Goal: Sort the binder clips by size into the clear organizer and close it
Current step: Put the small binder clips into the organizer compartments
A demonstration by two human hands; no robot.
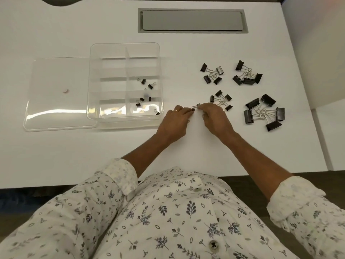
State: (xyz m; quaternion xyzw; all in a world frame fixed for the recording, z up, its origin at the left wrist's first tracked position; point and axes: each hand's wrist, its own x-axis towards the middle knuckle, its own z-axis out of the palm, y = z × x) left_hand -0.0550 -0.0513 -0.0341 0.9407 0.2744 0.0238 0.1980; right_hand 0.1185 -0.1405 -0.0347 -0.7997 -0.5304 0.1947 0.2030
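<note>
— From the head view: left hand [176, 118]?
— Low over the table [74, 156], near the middle. Fingers curled, pinching one end of a tiny clip [195, 107]. Ring [176, 110] on one finger.
— Right hand [214, 116]?
— Just beside the left one. Fingers curled too, pinching the other end of the same tiny clip. Too small and blurry to tell if one clip or two hooked together.
— Organizer [125, 123]?
— On the table, left of the hands, open on top. Split into two rows of little boxes.
— Anything inside?
— Sorted clips [142, 81], all tiny, all in the right row. Two in the middle box, a few in the next box nearer, one in the nearest box, by the corner.
— Lid [56, 109]?
— Lying flat, left of the organizer, right edge tucked under it. Small pink dot [65, 90] on top.
— More clips?
— Four heaps on the table, right of the hands. Small pile [222, 100] just past the right hand. Big pile [265, 113] further right. Left middle pile [211, 73] and right middle pile [247, 75] farther back, side by side.
— Anything else?
— Grey flap [192, 20] set into the far part of the table. Leafy shirt [168, 212] at the near edge, sleeves rolled up.
</note>
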